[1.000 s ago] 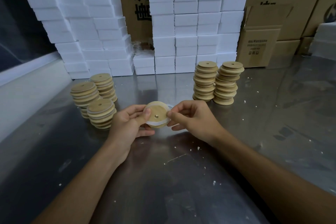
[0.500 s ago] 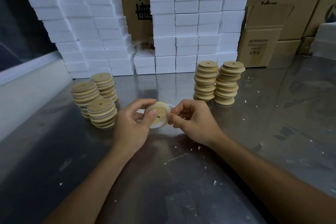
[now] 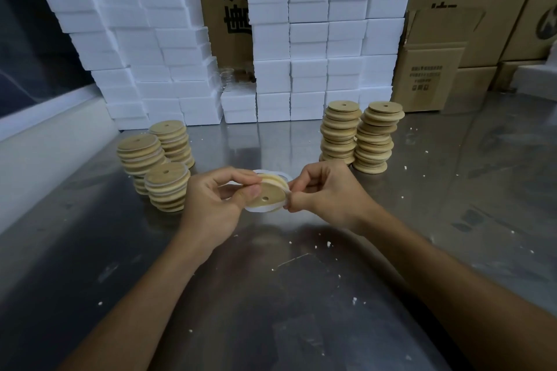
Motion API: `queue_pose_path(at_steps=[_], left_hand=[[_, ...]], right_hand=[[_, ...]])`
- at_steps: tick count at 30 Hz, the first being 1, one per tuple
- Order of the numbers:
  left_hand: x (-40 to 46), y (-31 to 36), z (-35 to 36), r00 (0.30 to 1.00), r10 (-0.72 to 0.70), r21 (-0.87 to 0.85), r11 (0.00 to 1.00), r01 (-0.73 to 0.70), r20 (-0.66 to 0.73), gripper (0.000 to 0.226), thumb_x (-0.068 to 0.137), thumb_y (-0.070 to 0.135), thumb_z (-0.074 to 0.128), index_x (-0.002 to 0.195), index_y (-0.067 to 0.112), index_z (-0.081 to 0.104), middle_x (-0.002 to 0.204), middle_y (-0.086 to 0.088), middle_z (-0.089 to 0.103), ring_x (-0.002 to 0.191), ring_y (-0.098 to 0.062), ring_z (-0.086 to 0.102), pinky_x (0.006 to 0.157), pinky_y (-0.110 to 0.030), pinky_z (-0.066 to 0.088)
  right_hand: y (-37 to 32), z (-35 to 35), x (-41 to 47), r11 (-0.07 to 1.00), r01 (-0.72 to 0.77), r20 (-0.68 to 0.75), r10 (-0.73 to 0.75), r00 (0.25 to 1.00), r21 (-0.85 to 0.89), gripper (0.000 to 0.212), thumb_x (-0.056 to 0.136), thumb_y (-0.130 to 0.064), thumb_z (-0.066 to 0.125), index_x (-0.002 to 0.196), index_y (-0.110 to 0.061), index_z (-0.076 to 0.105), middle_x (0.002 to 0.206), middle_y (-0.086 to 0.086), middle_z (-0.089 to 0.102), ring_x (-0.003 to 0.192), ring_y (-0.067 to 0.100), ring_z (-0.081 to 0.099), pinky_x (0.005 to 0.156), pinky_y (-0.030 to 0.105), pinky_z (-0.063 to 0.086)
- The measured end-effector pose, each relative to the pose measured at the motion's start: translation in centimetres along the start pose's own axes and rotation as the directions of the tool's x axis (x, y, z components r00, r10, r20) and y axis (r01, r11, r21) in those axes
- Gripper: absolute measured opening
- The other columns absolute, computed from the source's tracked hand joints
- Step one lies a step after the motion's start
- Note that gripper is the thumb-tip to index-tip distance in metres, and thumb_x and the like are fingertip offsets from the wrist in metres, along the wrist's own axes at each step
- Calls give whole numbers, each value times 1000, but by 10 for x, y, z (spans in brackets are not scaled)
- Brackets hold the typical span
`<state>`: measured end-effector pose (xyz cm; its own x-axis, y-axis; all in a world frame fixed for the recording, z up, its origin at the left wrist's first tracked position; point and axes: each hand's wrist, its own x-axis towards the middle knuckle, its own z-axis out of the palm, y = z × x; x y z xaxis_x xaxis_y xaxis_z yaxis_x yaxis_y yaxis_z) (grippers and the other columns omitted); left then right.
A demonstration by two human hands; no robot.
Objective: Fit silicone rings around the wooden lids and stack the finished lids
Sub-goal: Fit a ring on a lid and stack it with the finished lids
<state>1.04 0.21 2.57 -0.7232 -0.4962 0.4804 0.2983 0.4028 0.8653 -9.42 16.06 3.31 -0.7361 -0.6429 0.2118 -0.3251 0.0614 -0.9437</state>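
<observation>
- Your left hand (image 3: 211, 205) grips a wooden lid (image 3: 271, 194) between thumb and curled fingers, holding it above the table (image 3: 271, 295) at the middle of the view, tilted so its flat face with the small hole turns toward you.
- Your right hand (image 3: 325, 193) pinches the white silicone ring (image 3: 286, 194) at the lid's right edge, fingers curled tight on it.
- The ring runs round the lid's lower and right rim; a loop of it stands free above and behind the lid, so it is only partly seated.
- To your left, three stacks of lids with rings (image 3: 156, 159) stand close together on the table, white bands showing between the wooden discs. The nearest stack sits just beside your left hand.
- To your right, beyond your right hand, two stacks of bare wooden lids (image 3: 358, 135) stand side by side, touching or nearly so, with no white bands visible on them.
- Behind all the stacks, white foam blocks (image 3: 316, 39) are piled high along the back of the table, with brown cardboard boxes (image 3: 431, 75) printed with dark characters behind and to the right of them.
- White crumbs (image 3: 327, 244) lie scattered over the shiny metal table surface, mostly in front of you and to your right.
- Both your forearms reach in from the bottom edge of the view.
</observation>
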Motion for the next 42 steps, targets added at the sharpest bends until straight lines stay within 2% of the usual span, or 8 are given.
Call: queue_pose_path(at_steps=[6,12,22,28,31,35,39,42], left_hand=[[-1,3,-1,999,-7,1,1000,7,47,33,76,-8,73,74,25,72,82,7,76,76,-13,72,70,-24,58],[-2,-1,-1,993,-118,-79,990,115,-31,30,79,-6,72,74,23,71,79,3,76,71,-15,72,67,-36,59],[-1,3,3,951,-303,-378,889,258,-63,11,67,8,76,73,14,68,87,-2,70,81,-24,73,65,-36,59],[-3,0,6,963,-250,-197,954,226,-102,27,71,2,80,60,22,67,78,-4,73,78,-25,73,65,-35,60],[-3,-1,8,968,-220,-143,969,202,-124,27,69,0,82,61,16,61,70,0,72,72,-21,71,68,-40,61],[-8,-1,10,983,-168,-8,986,168,-80,30,69,-1,83,70,11,55,70,1,69,65,-13,71,70,-45,60],[-11,0,14,996,-86,89,992,85,8,42,72,-4,79,96,27,63,91,-6,66,69,-15,73,67,-42,61],[-11,-2,14,998,1,146,989,-10,62,35,78,3,77,99,30,69,97,1,71,86,-20,71,78,-50,58]], right_hand=[[6,-7,1,1000,-5,52,4,999,25,10,80,12,68,74,5,69,73,21,72,65,22,68,69,29,61],[13,2,1,997,-17,50,14,999,72,10,86,4,69,77,-1,67,69,9,71,66,19,68,68,33,61],[11,9,-1,966,-24,-31,33,999,256,7,89,4,65,86,9,68,87,28,72,76,26,73,70,32,62],[14,10,1,971,-11,-86,32,996,238,10,90,2,64,89,12,66,87,30,71,76,29,72,68,33,62],[16,11,2,968,24,-96,0,995,248,15,87,-11,73,87,4,71,80,16,74,75,22,73,69,34,62],[21,12,3,988,127,-165,-111,980,87,10,84,-12,78,86,-6,72,81,7,75,71,17,71,68,42,63],[23,12,4,957,264,-145,-279,949,-119,1,87,-11,75,88,-11,74,78,-11,73,69,4,70,64,21,56],[20,15,2,922,328,-110,-355,928,-206,3,87,-11,74,88,-8,75,78,-7,74,72,4,70,66,14,52]])
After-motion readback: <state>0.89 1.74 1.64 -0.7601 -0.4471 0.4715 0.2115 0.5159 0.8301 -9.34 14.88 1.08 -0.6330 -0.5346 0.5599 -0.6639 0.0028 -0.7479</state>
